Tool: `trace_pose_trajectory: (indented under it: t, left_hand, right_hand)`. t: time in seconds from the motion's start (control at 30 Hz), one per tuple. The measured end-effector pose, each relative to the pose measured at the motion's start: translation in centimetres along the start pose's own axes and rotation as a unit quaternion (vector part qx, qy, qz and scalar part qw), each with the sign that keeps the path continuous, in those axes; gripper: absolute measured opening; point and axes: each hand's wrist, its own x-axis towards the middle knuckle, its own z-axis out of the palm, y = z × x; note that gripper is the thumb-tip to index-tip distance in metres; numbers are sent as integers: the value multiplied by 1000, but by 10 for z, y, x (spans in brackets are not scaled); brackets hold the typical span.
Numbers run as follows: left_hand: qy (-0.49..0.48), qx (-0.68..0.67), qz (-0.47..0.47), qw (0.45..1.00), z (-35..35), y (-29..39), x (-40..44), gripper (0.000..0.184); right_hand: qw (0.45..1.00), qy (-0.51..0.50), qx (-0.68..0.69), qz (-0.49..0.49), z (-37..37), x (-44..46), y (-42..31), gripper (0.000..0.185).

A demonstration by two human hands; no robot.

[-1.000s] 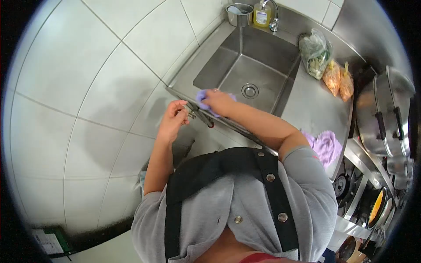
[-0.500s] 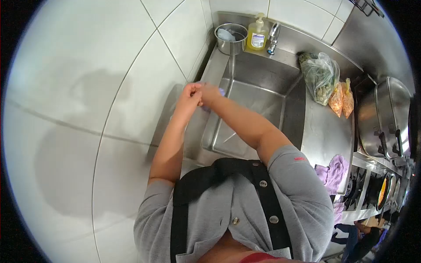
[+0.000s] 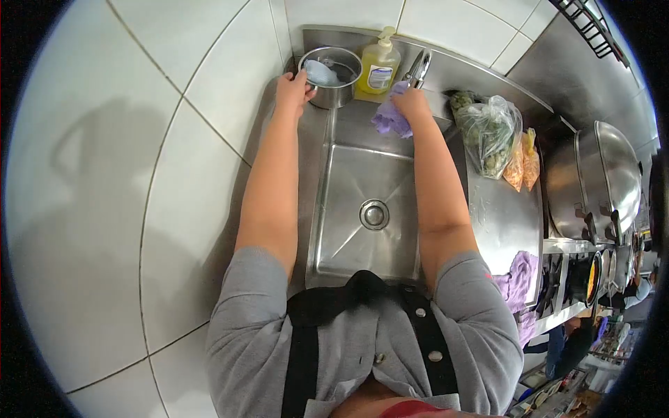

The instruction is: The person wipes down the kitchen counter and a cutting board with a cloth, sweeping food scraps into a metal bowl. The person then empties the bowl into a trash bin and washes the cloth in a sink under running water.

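My left hand (image 3: 295,93) is at the near left side of a round metal container (image 3: 332,95), its fingers at the rim. Inside the container lies a pale blue item (image 3: 320,72). My right hand (image 3: 412,104) is closed on a purple cloth (image 3: 391,120) beside the faucet (image 3: 419,67), over the back edge of the steel sink (image 3: 362,174). Between the container and the faucet stands a pump bottle of yellow soap (image 3: 378,70).
Right of the sink are a plastic bag of greens (image 3: 492,136), two orange-filled bags (image 3: 523,161) and a second purple cloth (image 3: 516,280). Large metal pots (image 3: 592,182) stand farther right, near a stove (image 3: 557,279). A tiled wall (image 3: 209,125) rises on the left.
Both hands have moved forward and apart, the left to the metal container, the right with its purple cloth to the faucet. The view has shifted towards the back of the sink.
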Motion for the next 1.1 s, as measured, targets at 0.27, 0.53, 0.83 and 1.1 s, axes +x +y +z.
trace_pose_trajectory:
  t: [0.27,0.53,0.83,1.1]
  left_hand:
    - [-7,-50,-48,998,9,-20,23,17]
    - [-47,73,61,994,14,-26,-30,20]
    - [-98,200,135,966,39,-109,-108,15]
    - [-177,187,-52,965,33,-201,-147,16]
  right_hand:
    - [982,-128,-18,-137,82,-8,28,55]
    - [958,-187,217,-8,65,-78,73,41]
    - [956,112,32,-269,4,-124,42,27]
    - [935,-176,-182,-248,131,-116,109,34]
